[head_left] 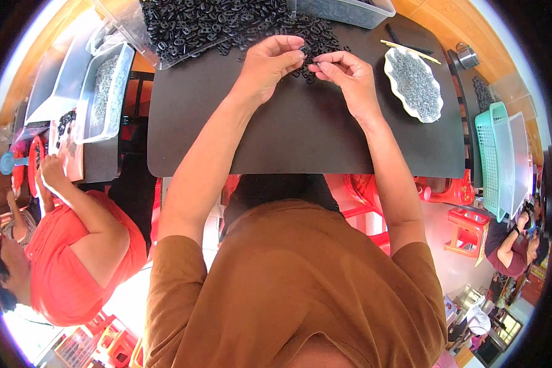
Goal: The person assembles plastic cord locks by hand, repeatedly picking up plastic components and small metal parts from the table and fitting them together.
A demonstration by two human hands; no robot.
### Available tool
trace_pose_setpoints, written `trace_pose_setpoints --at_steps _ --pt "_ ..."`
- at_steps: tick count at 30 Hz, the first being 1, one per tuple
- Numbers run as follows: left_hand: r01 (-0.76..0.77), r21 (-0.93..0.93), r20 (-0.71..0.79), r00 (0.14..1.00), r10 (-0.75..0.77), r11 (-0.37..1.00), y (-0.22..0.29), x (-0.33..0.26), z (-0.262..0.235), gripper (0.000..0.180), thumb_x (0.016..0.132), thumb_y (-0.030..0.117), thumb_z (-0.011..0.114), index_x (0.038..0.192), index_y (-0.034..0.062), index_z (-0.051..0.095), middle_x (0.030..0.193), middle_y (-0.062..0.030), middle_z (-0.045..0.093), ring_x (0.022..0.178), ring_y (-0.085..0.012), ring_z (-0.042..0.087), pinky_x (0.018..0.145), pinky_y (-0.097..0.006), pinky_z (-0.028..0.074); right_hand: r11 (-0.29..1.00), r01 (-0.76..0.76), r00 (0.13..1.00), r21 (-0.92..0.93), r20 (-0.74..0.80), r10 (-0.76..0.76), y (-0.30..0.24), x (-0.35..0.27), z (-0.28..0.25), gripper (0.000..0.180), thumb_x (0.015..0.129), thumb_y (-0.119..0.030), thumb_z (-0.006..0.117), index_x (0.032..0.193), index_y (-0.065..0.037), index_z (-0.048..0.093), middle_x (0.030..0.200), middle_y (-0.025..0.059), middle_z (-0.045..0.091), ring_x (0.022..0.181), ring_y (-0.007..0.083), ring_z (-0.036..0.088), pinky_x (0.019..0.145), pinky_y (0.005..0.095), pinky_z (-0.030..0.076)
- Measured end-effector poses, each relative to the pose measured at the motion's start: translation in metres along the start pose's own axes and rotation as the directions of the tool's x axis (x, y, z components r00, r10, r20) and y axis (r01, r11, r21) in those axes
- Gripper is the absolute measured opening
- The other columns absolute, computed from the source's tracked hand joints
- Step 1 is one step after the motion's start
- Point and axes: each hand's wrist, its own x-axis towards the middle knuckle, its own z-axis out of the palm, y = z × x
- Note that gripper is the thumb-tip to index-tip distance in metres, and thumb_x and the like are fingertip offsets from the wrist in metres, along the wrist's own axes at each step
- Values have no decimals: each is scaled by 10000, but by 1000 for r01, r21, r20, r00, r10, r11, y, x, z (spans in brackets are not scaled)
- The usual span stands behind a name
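Note:
Over the dark table [276, 144], near its far side, my two hands face each other with a narrow gap between their fingertips. My left hand [267, 66] is closed in a pinch on a small black plastic part [302, 49], mostly covered by the fingers. In my right hand [348, 75], thumb and forefinger pinch a tiny shiny metal piece [318, 64]; its exact shape is too small to tell. Just beyond the fingertips lies a large spread of black plastic parts [214, 24] with holes. A scalloped white dish [391, 92] of small grey metal pieces [416, 83] stands to the right.
A clear plastic bin [349, 13] stands at the far edge. Beside the dish lie pale sticks [411, 50] and a black rod-like tool [405, 43]. Another person in red [86, 251] works at left, near a clear tub [107, 92]. A green basket [492, 159] is at right.

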Motion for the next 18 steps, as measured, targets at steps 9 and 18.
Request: trace_pose_setpoints --at_steps 9,18 --pt "-7 26 15 1000 6 1000 1 0 -1 219 871 -11 657 1085 33 643 964 -26 630 894 -137 630 830 -276 532 990 20 998 -143 -48 -27 6 2 -7 140 872 -16 650 1007 17 661 936 86 683 877 153 682 748 243 530" --pt "9 5 1 1000 -9 1000 -1 1 1 245 872 0 661 1113 18 623 992 -38 631 917 -150 632 848 -286 532 994 -13 995 -105 -101 2 -1 1 -6 93 892 -29 641 978 -3 619 891 71 672 822 149 687 728 244 551"
